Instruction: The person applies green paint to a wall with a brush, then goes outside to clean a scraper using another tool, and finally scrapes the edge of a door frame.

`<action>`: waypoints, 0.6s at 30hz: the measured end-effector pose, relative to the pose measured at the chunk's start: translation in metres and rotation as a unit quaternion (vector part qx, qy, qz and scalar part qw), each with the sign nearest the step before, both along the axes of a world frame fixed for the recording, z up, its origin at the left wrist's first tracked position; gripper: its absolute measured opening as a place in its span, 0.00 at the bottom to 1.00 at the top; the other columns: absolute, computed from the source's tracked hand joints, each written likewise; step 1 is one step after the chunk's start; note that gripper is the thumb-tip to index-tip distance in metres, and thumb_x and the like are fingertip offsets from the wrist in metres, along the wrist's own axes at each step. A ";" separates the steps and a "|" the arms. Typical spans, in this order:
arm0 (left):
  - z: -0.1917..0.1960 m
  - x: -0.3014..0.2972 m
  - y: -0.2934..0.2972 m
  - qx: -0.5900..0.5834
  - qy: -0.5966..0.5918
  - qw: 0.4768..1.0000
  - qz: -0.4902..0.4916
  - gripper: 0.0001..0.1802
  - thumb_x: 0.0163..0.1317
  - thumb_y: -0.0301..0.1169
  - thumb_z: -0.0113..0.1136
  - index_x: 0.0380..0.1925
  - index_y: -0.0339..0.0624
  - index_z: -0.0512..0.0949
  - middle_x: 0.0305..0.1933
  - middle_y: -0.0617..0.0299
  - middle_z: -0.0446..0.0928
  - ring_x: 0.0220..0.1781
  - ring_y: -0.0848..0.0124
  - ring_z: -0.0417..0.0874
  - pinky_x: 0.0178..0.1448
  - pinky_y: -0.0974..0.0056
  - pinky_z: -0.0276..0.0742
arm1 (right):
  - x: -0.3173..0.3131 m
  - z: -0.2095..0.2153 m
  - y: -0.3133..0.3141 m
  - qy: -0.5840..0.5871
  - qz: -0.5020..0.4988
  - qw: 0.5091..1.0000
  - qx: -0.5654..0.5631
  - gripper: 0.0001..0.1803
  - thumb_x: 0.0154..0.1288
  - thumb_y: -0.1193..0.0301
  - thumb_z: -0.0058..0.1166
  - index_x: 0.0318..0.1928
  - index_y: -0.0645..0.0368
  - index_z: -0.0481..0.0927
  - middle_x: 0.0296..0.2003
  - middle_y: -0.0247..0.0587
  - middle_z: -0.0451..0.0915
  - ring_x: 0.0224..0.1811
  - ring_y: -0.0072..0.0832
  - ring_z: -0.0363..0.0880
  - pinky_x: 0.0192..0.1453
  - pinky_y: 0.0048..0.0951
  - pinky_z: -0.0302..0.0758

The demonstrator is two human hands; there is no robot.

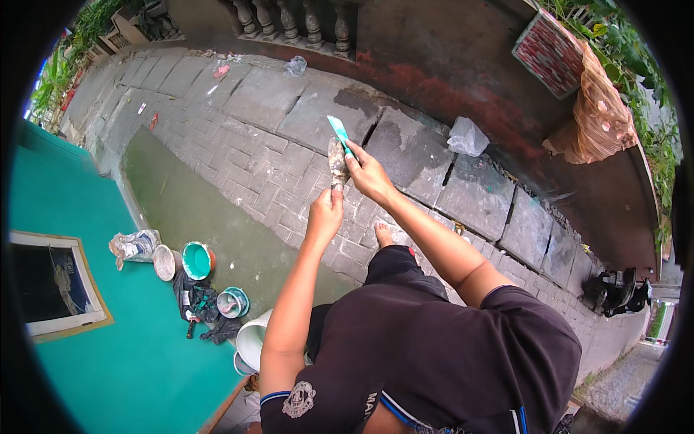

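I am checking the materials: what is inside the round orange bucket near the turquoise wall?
Inside the round orange bucket, turquoise paint-like material is visible. Anything beneath it is covered and cannot be seen.

This place is an outdoor lane [271, 94] paved with bricks [253, 159]. At nine o'clock stands a teal house wall [76, 195] with a window [50, 286]; at two o'clock, green plants [630, 54] grow.

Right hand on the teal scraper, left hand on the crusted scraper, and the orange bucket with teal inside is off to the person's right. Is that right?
One thing is wrong: the head view shows the orange bucket off to the person's left. The right hand does hold the teal scraper, the left hand the crusted scraper.
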State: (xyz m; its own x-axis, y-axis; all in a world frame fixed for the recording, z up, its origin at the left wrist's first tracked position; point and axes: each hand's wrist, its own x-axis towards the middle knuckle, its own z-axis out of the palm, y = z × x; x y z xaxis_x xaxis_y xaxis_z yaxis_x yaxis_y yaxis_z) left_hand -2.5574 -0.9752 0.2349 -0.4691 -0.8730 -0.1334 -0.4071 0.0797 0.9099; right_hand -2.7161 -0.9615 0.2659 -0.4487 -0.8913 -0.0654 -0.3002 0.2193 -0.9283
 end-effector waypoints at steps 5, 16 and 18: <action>-0.014 -0.168 -0.064 -0.105 -0.044 0.990 -0.078 0.26 0.73 0.49 0.46 0.25 0.37 0.73 0.16 0.59 0.74 0.18 0.68 0.76 0.26 0.59 0.71 | -0.153 -0.006 -0.024 -0.050 -0.065 0.997 0.013 0.26 0.72 0.64 0.42 0.67 0.58 0.67 0.62 0.58 0.72 0.67 0.45 0.69 0.69 0.35 0.64; -0.020 -0.358 -0.101 0.003 -0.087 0.981 -0.176 0.23 0.70 0.43 0.51 0.26 0.32 0.73 0.22 0.40 0.76 0.28 0.44 0.80 0.32 0.50 0.72 | -0.334 -0.003 -0.011 -0.192 -0.162 0.966 0.061 0.25 0.74 0.63 0.42 0.69 0.52 0.67 0.17 0.30 0.67 0.14 0.19 0.61 0.18 0.28 0.62; -0.006 -0.376 -0.094 -0.039 -0.093 0.972 -0.214 0.23 0.70 0.44 0.51 0.26 0.32 0.73 0.22 0.41 0.76 0.28 0.44 0.80 0.32 0.50 0.72 | -0.359 -0.005 -0.010 -0.237 -0.178 0.954 0.050 0.25 0.75 0.64 0.42 0.70 0.52 0.65 0.15 0.24 0.63 0.12 0.16 0.57 0.14 0.26 0.58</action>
State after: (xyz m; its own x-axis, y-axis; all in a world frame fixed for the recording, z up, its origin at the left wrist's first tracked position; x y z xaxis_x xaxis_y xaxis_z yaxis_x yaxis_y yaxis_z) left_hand -2.9339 -1.0695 0.2291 -0.7653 -0.6143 -0.1921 -0.4783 0.3431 0.8084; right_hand -3.0750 -0.9716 0.2604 -0.6210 -0.6658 -0.4136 0.2586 0.3241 -0.9100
